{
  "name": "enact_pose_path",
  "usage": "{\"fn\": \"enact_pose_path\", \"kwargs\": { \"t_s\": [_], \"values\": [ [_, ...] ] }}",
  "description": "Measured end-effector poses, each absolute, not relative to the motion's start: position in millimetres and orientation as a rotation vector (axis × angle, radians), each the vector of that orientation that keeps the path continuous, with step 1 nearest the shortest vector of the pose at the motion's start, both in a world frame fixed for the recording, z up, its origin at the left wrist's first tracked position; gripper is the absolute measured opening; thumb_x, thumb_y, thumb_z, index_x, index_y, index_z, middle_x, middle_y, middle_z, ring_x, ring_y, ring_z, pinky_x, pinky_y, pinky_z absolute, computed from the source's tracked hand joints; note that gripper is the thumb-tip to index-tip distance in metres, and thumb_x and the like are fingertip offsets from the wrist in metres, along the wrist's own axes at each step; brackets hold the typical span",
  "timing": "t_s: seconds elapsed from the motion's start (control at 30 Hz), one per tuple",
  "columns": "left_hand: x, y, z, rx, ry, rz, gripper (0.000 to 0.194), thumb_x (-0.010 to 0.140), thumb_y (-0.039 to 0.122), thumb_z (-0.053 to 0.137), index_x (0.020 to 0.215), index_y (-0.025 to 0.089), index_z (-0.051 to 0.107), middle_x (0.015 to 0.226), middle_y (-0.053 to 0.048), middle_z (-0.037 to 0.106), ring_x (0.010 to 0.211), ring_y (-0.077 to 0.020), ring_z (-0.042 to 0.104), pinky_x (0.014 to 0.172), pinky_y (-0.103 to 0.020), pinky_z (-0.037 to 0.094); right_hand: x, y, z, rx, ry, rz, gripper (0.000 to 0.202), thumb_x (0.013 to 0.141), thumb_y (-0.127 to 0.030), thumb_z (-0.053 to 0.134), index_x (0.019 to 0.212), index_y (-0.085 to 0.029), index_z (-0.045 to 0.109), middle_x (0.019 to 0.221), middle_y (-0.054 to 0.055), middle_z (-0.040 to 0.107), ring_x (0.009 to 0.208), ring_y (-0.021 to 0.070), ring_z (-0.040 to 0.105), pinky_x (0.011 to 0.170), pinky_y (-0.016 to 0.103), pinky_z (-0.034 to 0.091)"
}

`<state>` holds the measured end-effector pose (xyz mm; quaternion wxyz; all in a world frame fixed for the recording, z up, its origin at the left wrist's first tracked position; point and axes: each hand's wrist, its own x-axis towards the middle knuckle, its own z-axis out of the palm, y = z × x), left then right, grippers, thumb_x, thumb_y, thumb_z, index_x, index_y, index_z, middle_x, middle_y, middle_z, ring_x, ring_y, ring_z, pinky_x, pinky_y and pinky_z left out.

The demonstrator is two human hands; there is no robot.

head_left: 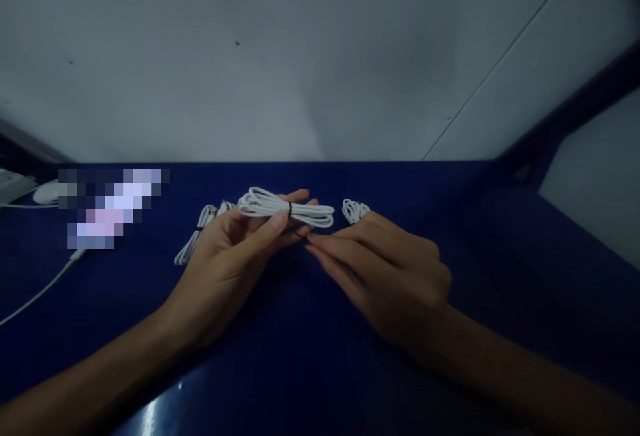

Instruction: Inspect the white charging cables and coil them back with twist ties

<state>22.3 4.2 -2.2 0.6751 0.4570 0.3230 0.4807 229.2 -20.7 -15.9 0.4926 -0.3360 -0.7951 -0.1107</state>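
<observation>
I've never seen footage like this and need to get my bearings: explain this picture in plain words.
There is no machine here, only a person's two bare hands. The single picture comes from a camera worn on the head, looking forward and down.

The left hand holds a looped white cable bundle, wrapped near its middle by a black tie. The right hand pinches the loose end of that tie.

On the blue surface, another tied bundle lies partly behind the left hand, and more white cable shows behind the right. Farther left, a bright item is pixelated, so I cannot tell what it is.
</observation>
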Motion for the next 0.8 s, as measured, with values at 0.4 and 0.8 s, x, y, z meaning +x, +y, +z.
{"fn": "enact_pose_path", "kwargs": {
  "t_s": [0.4, 0.8],
  "values": [
    [19.7, 6.3, -0.3, 0.88, 0.573, 0.907, 0.027, 0.115, 0.035, 0.064, 0.117, 0.025, 0.089, 0.159, -0.005, 0.072, 0.155, -0.0265, 0.059, 0.127, -0.037, 0.05, 229.4, -17.4, -20.2, -0.924, -1.836, -0.115, 0.018, 0.095, -0.005, 0.084, 0.089, -0.019, 0.076, 0.077, 0.001, 0.079, 0.066, 0.0146, 0.069, 0.064, 0.03, 0.055],
    [14.5, 5.5, 3.2, 0.765, 0.589, 0.839, 0.042, 0.119, 0.04, 0.05, 0.113, 0.016, 0.084, 0.148, -0.016, 0.076, 0.146, -0.0321, 0.066, 0.121, -0.043, 0.055, 232.8, -13.5, -19.5, -0.894, -1.911, -0.284, 0.021, 0.096, -0.002, 0.078, 0.083, -0.018, 0.072, 0.071, 0.001, 0.074, 0.063, 0.0153, 0.062, 0.06, 0.032, 0.053]
  ]
}}
